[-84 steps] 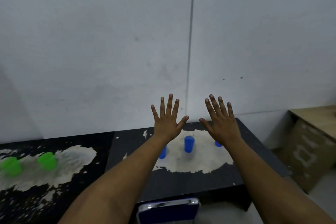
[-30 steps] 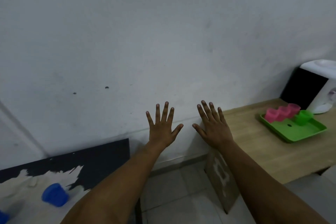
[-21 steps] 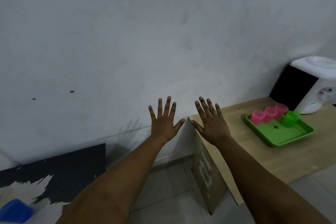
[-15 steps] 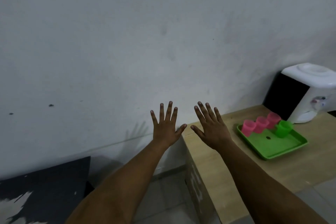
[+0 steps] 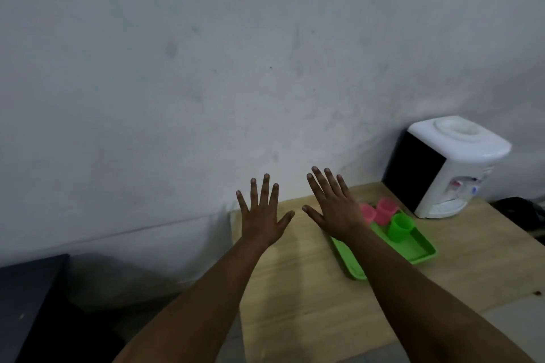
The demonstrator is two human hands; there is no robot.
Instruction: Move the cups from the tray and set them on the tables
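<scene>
Cups: two pink (image 5: 380, 212) and one green (image 5: 398, 226) stand in the tray (image 5: 418, 253) beyond my spread, empty right hand (image 5: 334, 209); left hand (image 5: 263, 216) spread too, over bare table (image 5: 295, 303).

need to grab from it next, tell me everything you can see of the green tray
The tray is a bright green, shallow rectangle with a raised rim, plastic by the look. It lies flat on the wooden table, set at an angle. A green cup and two pink cups stand at its far end. The right arm hides its near-left part.

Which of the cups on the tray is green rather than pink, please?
The green cup nearest the water dispenser; the two visible pink cups stand behind it.
</scene>
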